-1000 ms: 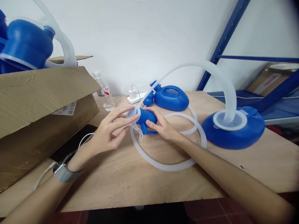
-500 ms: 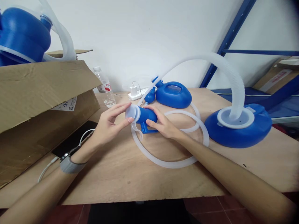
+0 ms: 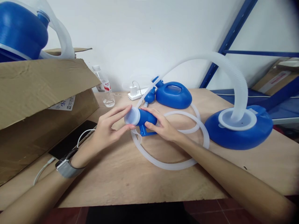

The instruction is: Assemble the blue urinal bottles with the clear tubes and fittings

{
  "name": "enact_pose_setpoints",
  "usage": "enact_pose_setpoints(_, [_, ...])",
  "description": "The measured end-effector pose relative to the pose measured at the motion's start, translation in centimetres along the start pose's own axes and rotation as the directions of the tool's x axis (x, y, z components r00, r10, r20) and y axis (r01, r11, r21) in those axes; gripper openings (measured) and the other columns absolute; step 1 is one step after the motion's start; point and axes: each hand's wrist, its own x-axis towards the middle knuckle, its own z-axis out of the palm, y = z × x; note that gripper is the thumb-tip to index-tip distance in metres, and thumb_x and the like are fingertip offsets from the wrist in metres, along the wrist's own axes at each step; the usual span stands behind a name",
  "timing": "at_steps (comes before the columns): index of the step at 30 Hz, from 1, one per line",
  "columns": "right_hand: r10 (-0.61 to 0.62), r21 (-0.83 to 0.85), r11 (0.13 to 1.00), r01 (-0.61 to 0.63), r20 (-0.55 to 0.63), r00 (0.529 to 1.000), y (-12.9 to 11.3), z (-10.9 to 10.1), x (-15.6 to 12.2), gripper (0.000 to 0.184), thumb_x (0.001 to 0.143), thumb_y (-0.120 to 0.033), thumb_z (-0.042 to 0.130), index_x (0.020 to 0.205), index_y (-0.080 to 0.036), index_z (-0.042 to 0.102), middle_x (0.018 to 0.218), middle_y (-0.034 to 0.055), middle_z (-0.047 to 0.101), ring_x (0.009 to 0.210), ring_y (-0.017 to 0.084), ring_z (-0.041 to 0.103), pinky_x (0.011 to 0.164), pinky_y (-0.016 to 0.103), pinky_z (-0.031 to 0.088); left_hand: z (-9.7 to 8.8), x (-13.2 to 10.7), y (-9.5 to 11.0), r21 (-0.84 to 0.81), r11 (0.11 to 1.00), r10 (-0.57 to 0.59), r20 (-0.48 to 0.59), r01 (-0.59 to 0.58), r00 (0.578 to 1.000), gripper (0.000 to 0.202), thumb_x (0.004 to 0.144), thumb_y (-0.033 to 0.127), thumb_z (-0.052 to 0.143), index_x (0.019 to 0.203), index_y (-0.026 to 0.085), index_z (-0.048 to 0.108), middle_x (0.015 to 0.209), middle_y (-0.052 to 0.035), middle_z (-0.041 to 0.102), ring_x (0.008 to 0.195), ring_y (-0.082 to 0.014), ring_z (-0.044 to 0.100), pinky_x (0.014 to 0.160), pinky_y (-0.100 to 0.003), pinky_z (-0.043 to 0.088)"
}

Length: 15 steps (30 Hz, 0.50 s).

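Blue cup [image 3: 147, 117], seen from the head camera, lies on its side just above the counter [image 3: 116, 180], a little left of centre and in front of the person, held between both hands. Its mouth faces left and carries a clear cap [image 3: 131, 115]. A small blue handle sticks down from its underside.

The left hand [image 3: 107, 130] is at the cup's mouth end. Its fingers are curled in narrow around the cap, with the index finger over the top rim and the thumb pressed against the lower edge. A grey watch [image 3: 66, 166] sits on that wrist.

The right hand [image 3: 163, 127] grips the cup's body from the right. Its fingers lie along the top, its thumb is tucked under near the handle, and its palm rests low over the counter.

A white hose [image 3: 173, 165] loops flat on the counter around the right hand. Behind the cup lies a flat blue jug [image 3: 174, 95]. A second jug [image 3: 238, 135] sits well to the right, with a ribbed tube [image 3: 241, 85] arching out of its top. An open box [image 3: 35, 93] stands on the left, with a bottle [image 3: 104, 90] and a power strip [image 3: 135, 93] near the wall.
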Motion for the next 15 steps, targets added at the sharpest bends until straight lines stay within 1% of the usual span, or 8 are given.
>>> enact_pose_setpoints(3, [-0.008,-0.025,1.000,0.008,-0.023,1.000,-0.3,0.2,0.0,0.054,0.098,-0.052,0.066,0.148,-0.033,0.057,0.152,0.0070,0.059,0.141,0.031,0.053,0.122,0.057,0.039,0.0,0.0,0.1,0.037,0.999,0.004,0.005,-0.005,1.000,0.056,0.093,0.039,0.077,0.144,0.023,0.064,0.129,-0.0111,0.073,0.109,-0.0226,0.072,0.096,-0.035,0.060])
enact_pose_setpoints(6, [-0.017,-0.023,1.000,0.016,-0.042,0.999,-0.5,0.4,0.0,0.054,0.099,-0.052,0.064,0.148,-0.032,0.057,0.151,0.0077,0.059,0.140,0.031,0.054,0.121,0.056,0.040,0.0,0.0,0.1,0.046,0.998,-0.041,-0.009,0.041,0.999,0.056,0.092,0.040,0.078,0.144,0.023,0.064,0.122,-0.0092,0.073,0.097,-0.0190,0.072,0.087,-0.032,0.062])
enact_pose_setpoints(8, [-0.023,-0.013,1.000,0.022,-0.048,0.999,-0.6,0.5,0.1,0.054,0.099,-0.052,0.064,0.148,-0.031,0.056,0.151,0.0077,0.059,0.141,0.031,0.054,0.122,0.055,0.040,0.1,0.0,0.1,0.019,0.996,-0.085,-0.017,0.085,0.996,0.055,0.092,0.042,0.077,0.143,0.025,0.064,0.124,-0.0087,0.072,0.096,-0.0184,0.071,0.085,-0.032,0.062])
enact_pose_setpoints(10, [-0.018,-0.009,1.000,0.017,-0.045,0.999,-0.6,0.5,0.2,0.054,0.099,-0.052,0.065,0.147,-0.031,0.057,0.151,0.0078,0.059,0.142,0.031,0.053,0.122,0.055,0.040,0.4,-0.1,0.2,-0.042,0.989,-0.144,-0.006,0.144,0.990,0.053,0.093,0.044,0.076,0.141,0.025,0.065,0.129,-0.0089,0.070,0.100,-0.0194,0.071,0.086,-0.032,0.063])
enact_pose_setpoints(12, [-0.008,-0.016,1.000,0.008,-0.049,0.999,-0.5,0.4,0.4,0.054,0.099,-0.053,0.063,0.147,-0.030,0.056,0.152,0.0085,0.058,0.142,0.031,0.053,0.122,0.055,0.040,0.9,-0.2,0.3,-0.139,0.957,-0.254,0.009,0.253,0.967,0.058,0.093,0.047,0.075,0.145,0.025,0.059,0.131,-0.0103,0.068,0.103,-0.0210,0.071,0.081,-0.031,0.064])
enact_pose_setpoints(13, [-0.006,-0.024,1.000,0.004,-0.058,0.998,-0.5,0.3,0.4,0.055,0.099,-0.055,0.063,0.148,-0.030,0.056,0.152,0.0089,0.058,0.142,0.032,0.053,0.122,0.056,0.039,1.2,-0.2,0.4,-0.197,0.927,-0.323,0.005,0.318,0.946,0.064,0.092,0.049,0.075,0.148,0.025,0.054,0.133,-0.0115,0.066,0.104,-0.0219,0.071,0.076,-0.030,0.064])
enact_pose_setpoints(15, [-0.002,-0.043,0.999,-0.002,-0.084,0.996,-0.4,0.2,0.5,0.057,0.099,-0.057,0.062,0.148,-0.029,0.054,0.153,0.0095,0.057,0.143,0.032,0.051,0.122,0.056,0.038,1.7,-0.3,0.8,-0.299,0.846,-0.462,0.003,0.442,0.887,0.075,0.088,0.053,0.077,0.150,0.025,0.045,0.134,-0.0133,0.063,0.102,-0.0228,0.071,0.064,-0.026,0.061])
